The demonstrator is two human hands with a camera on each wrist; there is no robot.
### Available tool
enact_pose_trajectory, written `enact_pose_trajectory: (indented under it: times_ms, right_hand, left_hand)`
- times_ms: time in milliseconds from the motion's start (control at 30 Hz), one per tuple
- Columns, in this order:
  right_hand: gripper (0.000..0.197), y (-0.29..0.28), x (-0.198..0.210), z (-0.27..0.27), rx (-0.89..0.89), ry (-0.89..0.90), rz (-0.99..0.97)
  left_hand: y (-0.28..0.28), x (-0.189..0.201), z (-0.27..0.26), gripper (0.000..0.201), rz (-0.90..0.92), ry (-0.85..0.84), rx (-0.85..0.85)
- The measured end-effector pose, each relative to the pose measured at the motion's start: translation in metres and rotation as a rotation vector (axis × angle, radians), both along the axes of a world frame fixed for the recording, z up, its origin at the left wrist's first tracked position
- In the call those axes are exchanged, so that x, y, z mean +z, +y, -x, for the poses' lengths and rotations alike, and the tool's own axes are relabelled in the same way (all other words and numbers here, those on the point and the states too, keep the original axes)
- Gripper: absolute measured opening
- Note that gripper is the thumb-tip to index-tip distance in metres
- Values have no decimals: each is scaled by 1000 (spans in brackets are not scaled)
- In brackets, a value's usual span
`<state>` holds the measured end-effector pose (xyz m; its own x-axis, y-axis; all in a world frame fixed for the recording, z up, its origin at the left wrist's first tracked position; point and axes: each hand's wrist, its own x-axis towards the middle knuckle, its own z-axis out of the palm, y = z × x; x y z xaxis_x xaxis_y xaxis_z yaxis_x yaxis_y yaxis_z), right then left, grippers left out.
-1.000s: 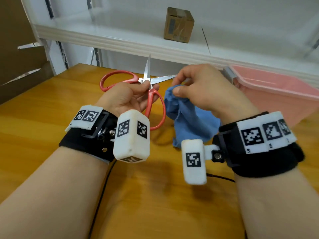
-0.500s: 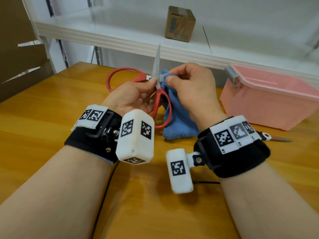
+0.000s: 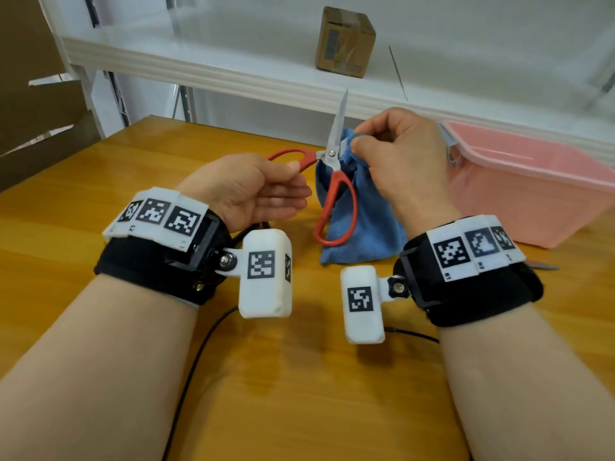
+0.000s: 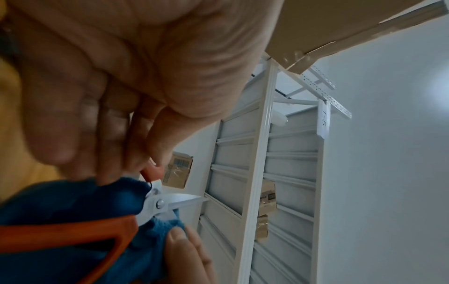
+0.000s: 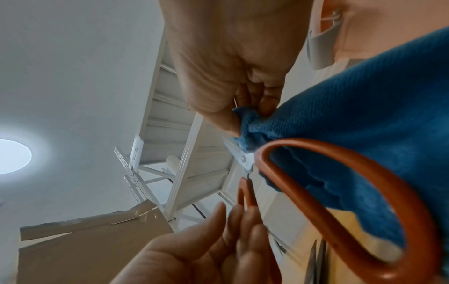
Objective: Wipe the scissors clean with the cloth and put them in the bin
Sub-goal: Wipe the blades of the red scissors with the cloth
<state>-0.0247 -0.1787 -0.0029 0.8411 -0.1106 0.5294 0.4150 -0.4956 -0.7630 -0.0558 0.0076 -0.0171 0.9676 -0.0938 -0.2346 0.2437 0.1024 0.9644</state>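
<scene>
Above the wooden table (image 3: 100, 247), between the two hands, the red-handled scissors (image 3: 333, 181) are held up off the surface with their blades spread wide. One blade points straight up and away from the person; the other is hidden inside the blue cloth (image 3: 362, 224). The left hand (image 3: 253, 188) pinches one red handle loop between thumb and fingertips, its other fingers lying fairly straight and loosely together, palm turned toward the right hand. The second handle loop hangs free below the pivot, in front of the cloth. The right hand (image 3: 399, 164) has its fingers curled, with thumb and forefinger pinching a bunched fold of the cloth around the hidden blade just beside the pivot screw; the rest of the cloth drapes down from that hand to the table. In the left wrist view the cloth (image 4: 73, 211) wraps the metal close to the pivot, with the right thumb pressing on it from below. In the right wrist view the free handle loop (image 5: 364, 192) curves across the hanging cloth (image 5: 364, 124).

To the right of the right hand, the pink bin (image 3: 532, 191) stands on the table, well apart from the scissors. Beyond both hands a white shelf (image 3: 199, 58) carries a small cardboard box (image 3: 346, 41).
</scene>
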Motion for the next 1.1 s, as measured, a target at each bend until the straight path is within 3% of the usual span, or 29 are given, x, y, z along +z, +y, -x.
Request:
enact_pose_trajectory:
  times_ms: [67, 167, 267, 400, 500, 633, 767, 833, 1100]
  right_hand:
    - [15, -2, 2, 1, -7, -9, 34]
    - [15, 0, 2, 2, 27, 0, 70]
    - [13, 6, 3, 4, 101, 6, 118]
    - [10, 8, 4, 6, 154, -11, 157]
    - [10, 5, 6, 5, 176, 41, 206]
    - [13, 4, 8, 8, 254, 197, 244]
    - [8, 8, 8, 12, 272, 266, 310]
    - [15, 8, 10, 15, 290, 297, 388]
    - [20, 3, 15, 19, 188, 177, 732]
  left_hand:
    - [1, -1, -1, 5, -20, -125, 125]
    - [2, -3, -5, 29, -229, -338, 234]
    - [-3, -5, -2, 39, -403, -375, 134]
    - [-5, -7, -1, 22, -506, -326, 23]
    - [-3, -8, -2, 17, -424, -262, 13]
    - [0, -11, -5, 18, -303, -205, 131]
    - [-3, -14, -7, 20, -284, -190, 174]
    - [-4, -14, -7, 15, -273, -182, 161]
    - [-4, -10, -2, 19, -218, -138, -28]
